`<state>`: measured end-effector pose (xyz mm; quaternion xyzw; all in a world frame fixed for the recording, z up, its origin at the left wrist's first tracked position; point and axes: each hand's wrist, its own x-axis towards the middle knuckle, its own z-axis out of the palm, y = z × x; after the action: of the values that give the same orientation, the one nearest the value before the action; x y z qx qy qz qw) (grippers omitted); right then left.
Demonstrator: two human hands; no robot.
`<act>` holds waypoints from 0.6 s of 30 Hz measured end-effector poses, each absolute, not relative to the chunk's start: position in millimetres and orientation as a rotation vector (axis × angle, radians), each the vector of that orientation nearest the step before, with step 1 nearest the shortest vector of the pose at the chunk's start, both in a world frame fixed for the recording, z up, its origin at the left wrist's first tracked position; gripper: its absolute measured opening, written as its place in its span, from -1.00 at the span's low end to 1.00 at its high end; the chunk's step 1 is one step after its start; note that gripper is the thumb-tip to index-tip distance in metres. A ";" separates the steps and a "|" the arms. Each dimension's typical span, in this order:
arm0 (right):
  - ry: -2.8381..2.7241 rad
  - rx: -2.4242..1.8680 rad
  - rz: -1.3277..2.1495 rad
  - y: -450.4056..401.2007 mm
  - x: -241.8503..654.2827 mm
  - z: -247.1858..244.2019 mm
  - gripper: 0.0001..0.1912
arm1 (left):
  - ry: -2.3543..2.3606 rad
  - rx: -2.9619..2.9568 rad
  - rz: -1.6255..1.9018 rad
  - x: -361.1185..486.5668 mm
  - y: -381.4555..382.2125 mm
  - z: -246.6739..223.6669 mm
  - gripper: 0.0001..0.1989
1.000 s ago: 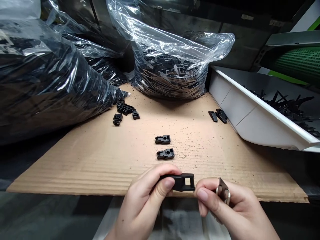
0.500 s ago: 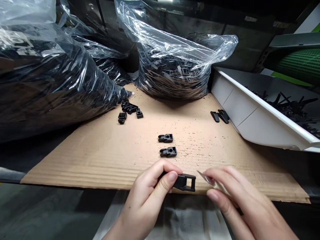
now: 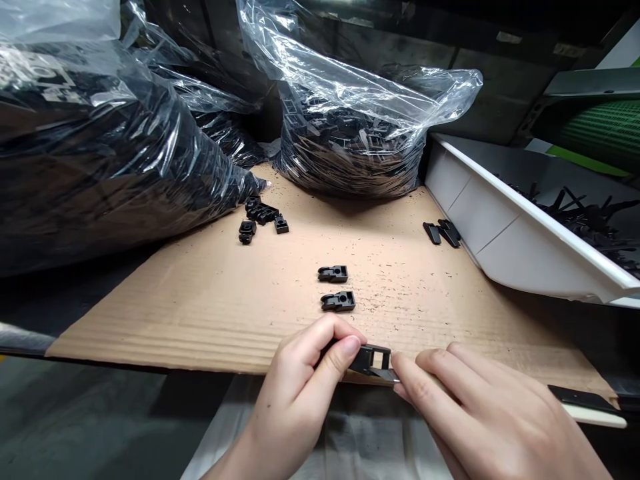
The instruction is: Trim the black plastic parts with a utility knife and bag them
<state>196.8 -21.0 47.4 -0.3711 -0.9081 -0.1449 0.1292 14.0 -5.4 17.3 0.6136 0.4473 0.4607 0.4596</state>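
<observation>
My left hand [image 3: 313,380] pinches a black plastic part with a rectangular window [image 3: 357,358] between thumb and fingers, just over the front edge of the cardboard. Closed around a knife, my right hand [image 3: 480,400] is close on the right. The knife's blade [image 3: 385,375] lies against the lower edge of the windowed end, and its cream and black handle [image 3: 593,407] sticks out behind the hand. Beyond my hands, two small black plastic pieces [image 3: 338,301] lie one behind the other on the cardboard.
Several black pieces [image 3: 263,213] are heaped at the left, by a large filled plastic bag [image 3: 125,160]. A clear bag of black parts [image 3: 350,147] stands at the back. Flat black pieces [image 3: 443,233] lie beside a white bin [image 3: 500,220]. Dark shavings dot the cardboard sheet [image 3: 200,300].
My right hand has moved left and turned over, bringing the knife blade from apart to against the black part. The handle now shows at the right. My left hand has barely moved.
</observation>
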 end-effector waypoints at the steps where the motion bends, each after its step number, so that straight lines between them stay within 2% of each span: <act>1: -2.623 -1.108 -0.439 -21.7 196.0 46.6 -0.78 | 1.112 1.517 1.117 14.1 -5.3 18.1 -0.82; 6: -2.641 -1.199 -0.514 -21.0 186.7 51.2 -0.74 | 1.112 1.583 1.072 15.3 -4.6 18.1 -0.82; 10: -2.703 -1.184 -0.494 -16.6 186.1 62.5 -0.79 | 1.129 1.544 1.106 16.4 -4.6 16.2 -0.83; 16: -2.500 -1.181 -0.303 -16.3 206.7 58.4 -0.81 | 1.157 1.475 1.119 12.7 -6.7 13.3 -0.83; 18: -2.310 -1.209 -0.072 -19.0 205.5 50.4 -0.79 | 1.120 1.457 1.147 11.7 -7.5 12.8 -0.84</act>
<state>205.5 -19.0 50.4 -0.4471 -0.8543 -0.0268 0.2636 11.7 -7.5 12.8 0.5943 0.4566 0.4679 0.4685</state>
